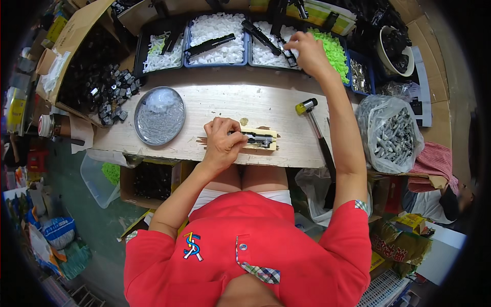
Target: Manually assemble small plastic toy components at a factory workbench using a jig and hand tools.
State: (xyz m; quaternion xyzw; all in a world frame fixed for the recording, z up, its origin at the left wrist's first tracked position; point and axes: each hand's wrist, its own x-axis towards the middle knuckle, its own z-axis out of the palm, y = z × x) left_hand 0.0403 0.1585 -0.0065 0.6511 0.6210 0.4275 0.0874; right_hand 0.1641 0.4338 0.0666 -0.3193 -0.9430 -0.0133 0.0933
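My left hand point(223, 143) is closed at the near middle of the table, its fingertips gripping the left end of a long black-and-silver part point(258, 138). This part lies in a cream-coloured block point(272, 145). My right hand point(310, 52) reaches far over the bins, thumb and fingers pinched together; anything between them is too small to make out. Under its fingertips are a tray of small white plastic pieces point(263, 57) and a slim black part point(289, 59) lying across that tray. Just right of the hand is a tray of bright green pieces point(331, 48).
A yellow-faced mallet point(307, 106) lies right of the block. Left stand a round metal dish point(182, 123) of thin clear or silvery pieces and a pile of black parts point(110, 92). A plastic bag of grey parts point(394, 135) sits on the right, below a small bin of metal pieces point(360, 74).
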